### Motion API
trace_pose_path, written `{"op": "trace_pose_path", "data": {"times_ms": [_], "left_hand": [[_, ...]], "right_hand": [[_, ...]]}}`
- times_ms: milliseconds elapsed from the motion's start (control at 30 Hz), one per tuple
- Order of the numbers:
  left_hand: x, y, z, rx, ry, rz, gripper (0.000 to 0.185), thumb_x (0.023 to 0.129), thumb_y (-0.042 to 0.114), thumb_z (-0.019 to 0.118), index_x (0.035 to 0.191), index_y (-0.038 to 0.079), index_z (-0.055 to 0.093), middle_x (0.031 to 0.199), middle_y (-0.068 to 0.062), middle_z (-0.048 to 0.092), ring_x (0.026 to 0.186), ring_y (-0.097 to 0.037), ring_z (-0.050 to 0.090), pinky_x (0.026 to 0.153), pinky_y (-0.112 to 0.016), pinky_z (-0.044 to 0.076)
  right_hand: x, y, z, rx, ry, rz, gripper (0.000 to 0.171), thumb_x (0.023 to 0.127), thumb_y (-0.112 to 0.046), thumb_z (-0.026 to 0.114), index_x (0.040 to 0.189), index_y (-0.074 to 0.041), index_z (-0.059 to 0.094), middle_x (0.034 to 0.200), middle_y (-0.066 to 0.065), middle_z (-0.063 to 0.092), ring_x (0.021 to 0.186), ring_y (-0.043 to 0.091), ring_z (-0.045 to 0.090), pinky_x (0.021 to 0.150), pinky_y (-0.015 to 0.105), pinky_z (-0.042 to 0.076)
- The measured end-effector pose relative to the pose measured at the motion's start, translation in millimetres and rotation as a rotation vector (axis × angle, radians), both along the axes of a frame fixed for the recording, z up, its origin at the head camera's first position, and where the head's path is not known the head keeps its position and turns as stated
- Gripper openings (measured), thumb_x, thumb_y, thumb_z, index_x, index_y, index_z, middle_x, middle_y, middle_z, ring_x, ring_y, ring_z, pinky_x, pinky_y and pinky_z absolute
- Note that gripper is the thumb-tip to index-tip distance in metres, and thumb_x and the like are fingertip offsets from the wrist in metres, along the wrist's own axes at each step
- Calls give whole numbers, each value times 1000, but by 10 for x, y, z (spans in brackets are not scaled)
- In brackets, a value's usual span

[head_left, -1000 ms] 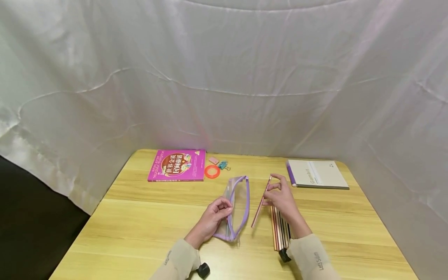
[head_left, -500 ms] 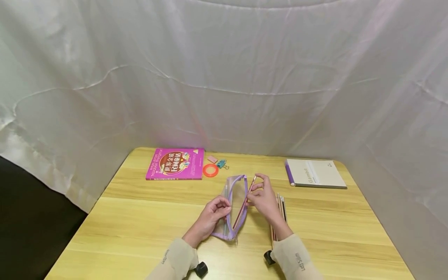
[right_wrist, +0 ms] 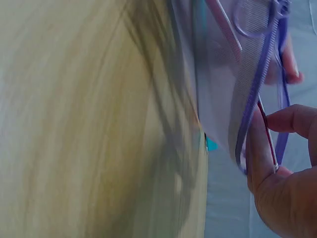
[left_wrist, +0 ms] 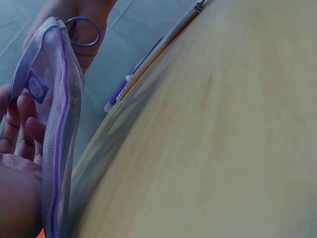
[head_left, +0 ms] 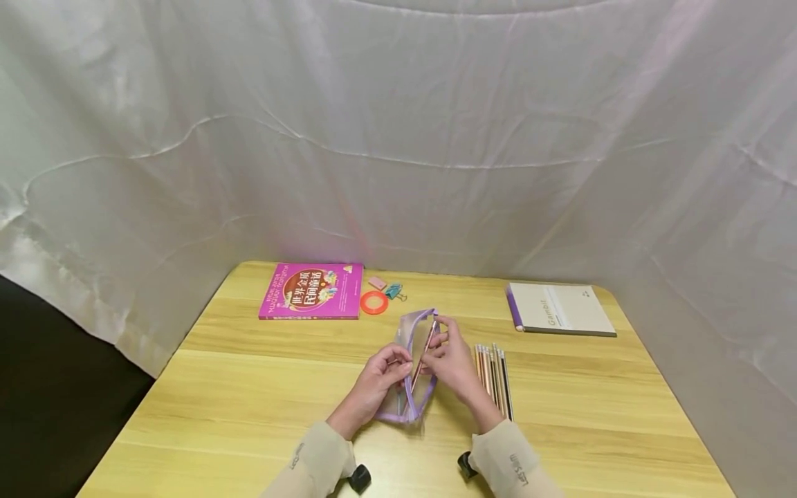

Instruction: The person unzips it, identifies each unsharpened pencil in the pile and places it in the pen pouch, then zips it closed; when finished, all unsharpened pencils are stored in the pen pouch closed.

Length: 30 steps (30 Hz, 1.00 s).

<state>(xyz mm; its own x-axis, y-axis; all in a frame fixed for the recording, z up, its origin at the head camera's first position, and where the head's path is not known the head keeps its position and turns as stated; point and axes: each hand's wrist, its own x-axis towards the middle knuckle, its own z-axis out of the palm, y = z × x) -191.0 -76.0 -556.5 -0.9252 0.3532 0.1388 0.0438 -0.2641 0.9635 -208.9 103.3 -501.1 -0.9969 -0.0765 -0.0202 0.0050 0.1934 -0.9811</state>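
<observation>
My left hand [head_left: 373, 387] pinches one edge of a see-through pencil case [head_left: 429, 398] with purple trim, its mouth spread apart. In the left wrist view the mesh pencil case [left_wrist: 62, 134] shows a purple zip line and a small label inside. Between the thumb and fingers of my right hand [head_left: 457, 363] is a reddish pencil [head_left: 423, 356], tilted, its lower part inside the mouth. The right wrist view shows this pencil [right_wrist: 267, 131] between thumb and fingers, with its lower length behind the mesh. Another thin light stick [head_left: 400, 401] shows through the case wall.
Several pencils [head_left: 492, 370] lie side by side right of my right hand. A pink book [head_left: 311, 292], an orange ring [head_left: 374, 302], a pink eraser [head_left: 377, 282] and a teal binder clip [head_left: 394, 290] lie at the back left. A notebook [head_left: 569, 309] with a purple pen [head_left: 515, 309] lies back right.
My right hand has moved left with the pencil, from beside the pencil case to its mouth, and the pencil has gone in. The left hand has stayed at the case edge.
</observation>
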Motion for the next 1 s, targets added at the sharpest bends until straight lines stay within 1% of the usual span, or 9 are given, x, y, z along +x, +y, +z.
{"op": "trace_pose_path", "data": {"times_ms": [167,267,367,467,567,667,767,867,1000], "left_hand": [[-2,13,53,-9,-17,-17,31,102,9,61,120,-14,50,90,8,60,76,-4,53,69,-19,46],[-17,18,68,-1,-31,-25,32,103,10,61,121,-13,49,91,7,60,75,-5,53,68,-19,47],[-34,19,84,12,-44,-30,32,103,10,60,122,-13,48,92,6,60,73,-5,52,67,-19,47],[-47,12,101,22,-49,-21,32,104,10,59,123,-13,48,94,4,61,73,-5,52,66,-19,47],[-55,-4,108,28,-55,0,31,104,11,58,122,-12,48,96,3,62,72,-6,51,66,-19,46],[-60,-15,108,36,-61,23,24,104,11,59,118,-7,51,97,2,61,72,-6,51,65,-19,45],[-63,-25,107,45,-64,40,12,104,11,59,112,3,57,96,2,59,71,-6,50,64,-19,43],[-61,-37,104,60,-66,46,6,103,10,60,109,11,59,98,2,59,71,-5,50,63,-19,42],[-58,-55,104,75,-66,55,7,102,9,61,109,12,60,96,3,59,71,-6,49,62,-19,42]], "right_hand": [[2,-24,-29,36,-16,12,84,80,16,67,155,-4,35,111,22,56,78,24,68,69,41,64],[-3,-29,-41,29,-32,21,83,80,15,69,154,-4,37,114,25,56,78,24,67,68,42,64],[1,-31,-38,17,-46,31,83,80,15,71,154,-4,39,117,27,56,78,28,68,67,44,64],[12,-35,-27,12,-52,41,83,81,14,73,155,-4,39,119,29,57,80,33,69,68,46,64],[22,-40,-15,12,-44,47,82,81,15,73,154,-3,40,118,29,57,80,32,69,68,47,64],[21,-25,3,6,-21,44,76,82,15,72,151,-4,45,116,28,59,79,26,67,69,46,64],[22,20,37,-12,4,41,68,85,14,71,147,-5,51,114,26,59,79,23,67,69,42,64],[37,104,79,-34,13,32,61,88,12,70,144,-5,55,113,25,59,82,26,69,70,39,64],[52,291,136,-14,12,-2,54,90,9,70,141,-3,57,113,23,59,87,31,71,71,38,64]]}}
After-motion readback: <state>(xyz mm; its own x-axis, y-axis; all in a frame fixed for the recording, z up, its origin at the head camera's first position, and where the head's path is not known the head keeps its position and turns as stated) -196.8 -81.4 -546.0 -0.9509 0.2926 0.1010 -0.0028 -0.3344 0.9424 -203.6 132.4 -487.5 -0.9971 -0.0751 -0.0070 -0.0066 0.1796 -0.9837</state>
